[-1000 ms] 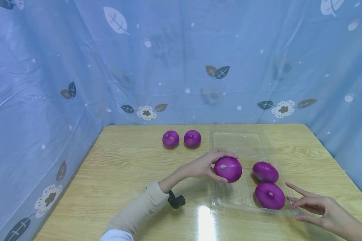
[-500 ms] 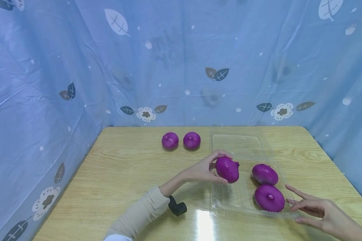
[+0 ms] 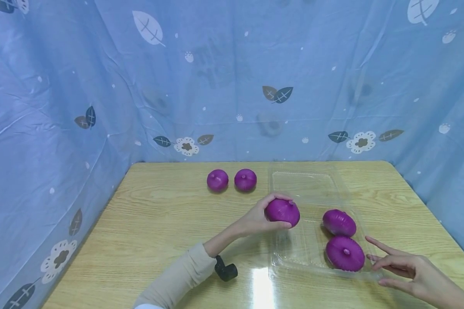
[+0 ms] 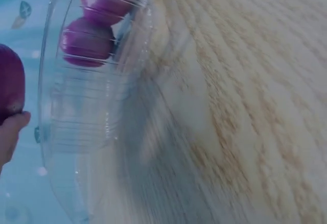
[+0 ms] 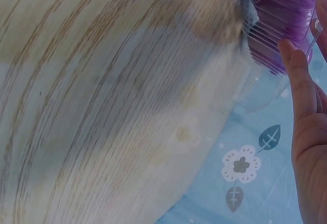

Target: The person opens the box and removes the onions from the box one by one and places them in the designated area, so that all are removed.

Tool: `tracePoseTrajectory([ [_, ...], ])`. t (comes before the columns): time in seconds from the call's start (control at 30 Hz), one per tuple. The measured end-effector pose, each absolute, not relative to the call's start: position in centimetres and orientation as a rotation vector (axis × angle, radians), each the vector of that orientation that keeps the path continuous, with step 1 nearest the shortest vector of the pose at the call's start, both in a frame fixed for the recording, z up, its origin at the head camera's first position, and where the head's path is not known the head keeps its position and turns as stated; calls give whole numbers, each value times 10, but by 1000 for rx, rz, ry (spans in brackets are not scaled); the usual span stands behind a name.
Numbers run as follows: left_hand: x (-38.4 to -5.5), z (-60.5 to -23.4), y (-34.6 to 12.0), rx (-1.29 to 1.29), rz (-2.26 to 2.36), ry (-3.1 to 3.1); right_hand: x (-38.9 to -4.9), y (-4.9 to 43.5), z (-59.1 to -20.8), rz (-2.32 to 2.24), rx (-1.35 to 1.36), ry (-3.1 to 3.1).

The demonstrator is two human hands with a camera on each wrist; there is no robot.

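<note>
Gripping purple bulb in left hand, now turned and shifted toward nine o'clock; keeping right hand, fingers apart, at four o'clock of clear tray.

Two onions inside open container

See wood-grain table with glare near front; see blue curtain behind, printed with leaves, white flowers.
</note>
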State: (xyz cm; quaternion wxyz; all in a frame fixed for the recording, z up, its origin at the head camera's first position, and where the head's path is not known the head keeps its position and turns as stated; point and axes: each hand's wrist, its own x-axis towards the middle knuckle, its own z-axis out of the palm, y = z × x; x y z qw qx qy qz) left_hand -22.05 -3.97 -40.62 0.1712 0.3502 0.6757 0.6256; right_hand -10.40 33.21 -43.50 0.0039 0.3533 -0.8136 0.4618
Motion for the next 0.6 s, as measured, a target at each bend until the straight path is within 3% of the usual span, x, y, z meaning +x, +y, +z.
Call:
tracePoseTrajectory([
  [0.27,-209,-391,-50,1088,1745,2098,-103,330,-436,1412,1095,-2550],
  [0.6,-219,-395,-78,1076,1811,2065,-103,330,-435,1421,1112,-2528],
])
